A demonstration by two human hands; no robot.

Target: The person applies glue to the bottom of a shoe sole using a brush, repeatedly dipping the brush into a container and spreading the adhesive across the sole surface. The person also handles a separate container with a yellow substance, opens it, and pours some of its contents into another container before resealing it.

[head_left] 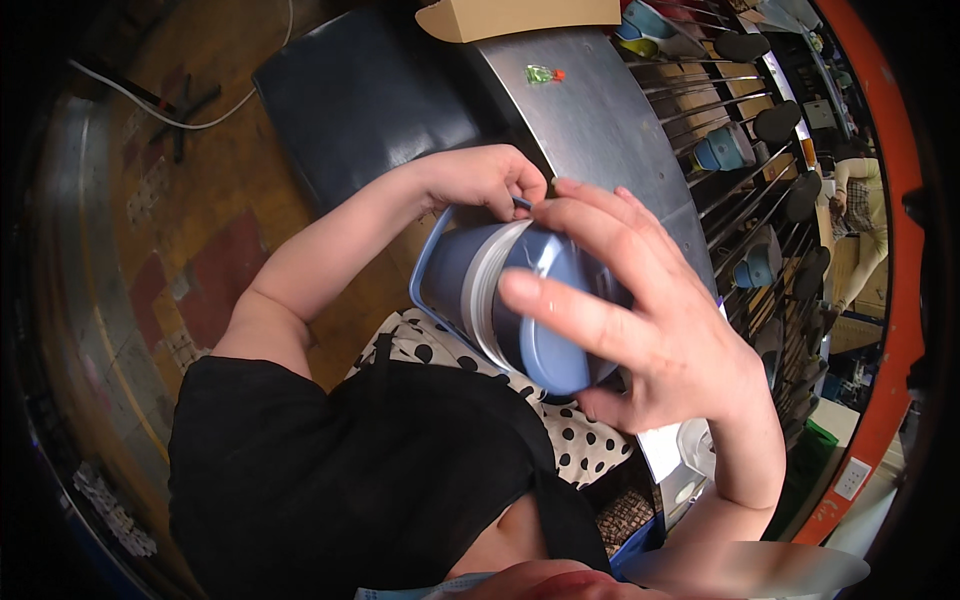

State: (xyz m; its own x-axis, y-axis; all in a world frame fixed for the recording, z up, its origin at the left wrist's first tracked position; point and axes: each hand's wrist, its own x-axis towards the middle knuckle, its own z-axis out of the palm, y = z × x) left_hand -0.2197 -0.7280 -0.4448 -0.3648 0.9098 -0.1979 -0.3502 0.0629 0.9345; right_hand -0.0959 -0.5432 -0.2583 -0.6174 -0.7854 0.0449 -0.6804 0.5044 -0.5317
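A blue plastic container (pixel 553 352) with a white ring (pixel 482 290) round its middle lies tilted on its side above my lap. A thin blue loop, which looks like its carrying handle (pixel 428 262), runs along its left side. My left hand (pixel 498 182) is curled at the upper end of this loop, its fingertips pinching there. Spread across the container's right-hand end, my right hand (pixel 665 325) grips it, with the thumb below and the long fingers above. The palm hides part of that end.
A metal worktable (pixel 610 140) runs along my right, bearing a small green packet (pixel 544 75) with a red tip and a cardboard box (pixel 520 15). Beyond it stands a rack with dark rods and blue parts (pixel 725 148). A dark padded seat (pixel 370 90) is ahead; another person (pixel 860 210) is far right.
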